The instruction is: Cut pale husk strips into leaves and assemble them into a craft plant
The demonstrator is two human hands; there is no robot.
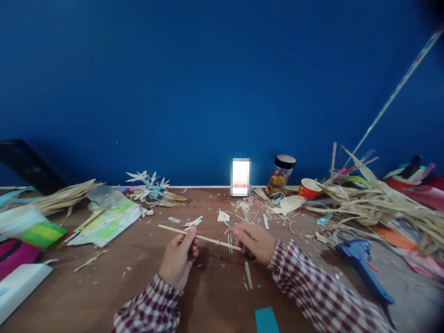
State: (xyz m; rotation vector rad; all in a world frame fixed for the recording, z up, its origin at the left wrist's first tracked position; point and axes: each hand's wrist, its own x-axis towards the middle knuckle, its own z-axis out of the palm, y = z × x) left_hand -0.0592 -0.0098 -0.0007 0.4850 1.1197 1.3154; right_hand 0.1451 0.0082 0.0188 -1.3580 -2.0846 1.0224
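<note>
My left hand is closed around a thin wooden stick that runs from the left of that hand across to my right hand. My right hand is closed at the stick's right end, and a small pale-bladed tool shows at its fingertips against the stick. Both hands hover just above the brown table. Both of my sleeves are red-and-white check.
Wood shavings and slivers litter the table. A blue glue gun lies at right beside a heap of straw strips. A jar, a red cup, leaf shapes, papers and a teal card lie about.
</note>
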